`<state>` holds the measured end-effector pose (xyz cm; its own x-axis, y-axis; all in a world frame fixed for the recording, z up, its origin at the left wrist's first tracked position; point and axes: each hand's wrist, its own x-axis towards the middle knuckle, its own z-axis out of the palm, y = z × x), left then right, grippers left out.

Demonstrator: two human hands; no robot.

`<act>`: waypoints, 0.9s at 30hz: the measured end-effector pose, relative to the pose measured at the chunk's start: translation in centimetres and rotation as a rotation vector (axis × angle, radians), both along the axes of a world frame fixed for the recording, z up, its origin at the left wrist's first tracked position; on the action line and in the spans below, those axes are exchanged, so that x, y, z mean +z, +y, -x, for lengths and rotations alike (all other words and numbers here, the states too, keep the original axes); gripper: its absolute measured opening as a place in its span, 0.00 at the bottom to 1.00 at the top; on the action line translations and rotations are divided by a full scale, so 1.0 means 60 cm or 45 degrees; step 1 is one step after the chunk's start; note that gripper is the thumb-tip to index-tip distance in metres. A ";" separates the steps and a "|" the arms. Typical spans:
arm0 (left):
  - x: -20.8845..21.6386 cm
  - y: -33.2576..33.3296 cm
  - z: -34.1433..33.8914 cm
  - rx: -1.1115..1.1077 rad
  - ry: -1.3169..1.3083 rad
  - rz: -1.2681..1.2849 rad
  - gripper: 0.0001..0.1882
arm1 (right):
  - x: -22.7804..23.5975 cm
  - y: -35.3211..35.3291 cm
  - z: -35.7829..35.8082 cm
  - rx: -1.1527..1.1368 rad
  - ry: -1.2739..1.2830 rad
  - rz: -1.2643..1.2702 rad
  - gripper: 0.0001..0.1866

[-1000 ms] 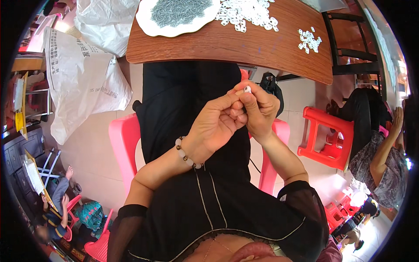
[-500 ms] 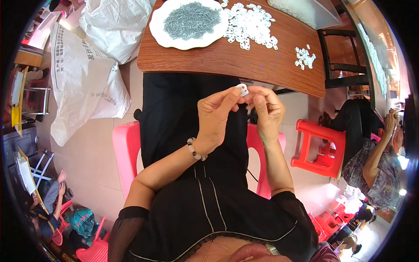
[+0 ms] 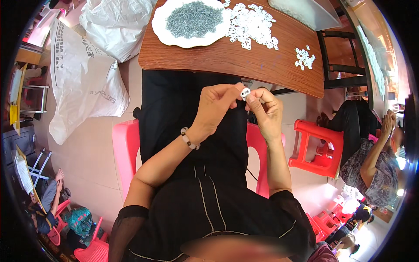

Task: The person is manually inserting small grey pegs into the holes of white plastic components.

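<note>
Between my two hands, above my lap, is a small white plastic piece [image 3: 245, 93] with round dark holes in its face. My left hand [image 3: 217, 107] pinches it from the left with thumb and forefinger. My right hand [image 3: 268, 114] has thumb and forefinger pressed together on its right side. Any smaller part inside the right fingers is hidden. Ahead on the brown table stands a white scalloped plate [image 3: 162, 32] heaped with small grey metal pieces [image 3: 192, 19] that look like screws. Right of it lies a large loose pile of similar white pieces [image 3: 251, 26].
A smaller group of white pieces [image 3: 304, 59] lies near the right end of the table [image 3: 209, 61]. White sacks [image 3: 83, 83] stand on the floor to the left. A red stool [image 3: 316, 148] is at my right, with a seated person [image 3: 371, 166] beyond.
The white piece has been turned, so its holes show differently. My right thumb and forefinger have closed in on it from the right; before, they were a little apart from it.
</note>
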<state>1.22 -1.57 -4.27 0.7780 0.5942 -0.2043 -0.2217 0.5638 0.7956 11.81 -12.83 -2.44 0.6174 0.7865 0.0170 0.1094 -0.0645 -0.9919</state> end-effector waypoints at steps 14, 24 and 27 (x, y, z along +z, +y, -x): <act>-0.009 -0.009 -0.001 0.049 0.110 -0.379 0.11 | -0.006 -0.003 -0.004 -0.029 -0.064 0.018 0.07; -0.023 -0.029 -0.006 0.210 0.059 -0.289 0.11 | -0.004 0.002 0.011 -0.086 -0.055 0.009 0.09; -0.025 -0.031 -0.006 0.208 0.014 -0.237 0.12 | -0.001 0.003 0.007 -0.070 0.021 -0.012 0.09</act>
<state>1.60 -3.43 -5.77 0.6666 0.7402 -0.0879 -0.2886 0.3650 0.8852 11.42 -12.65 -2.52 0.6600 0.7512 0.0141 0.0899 -0.0603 -0.9941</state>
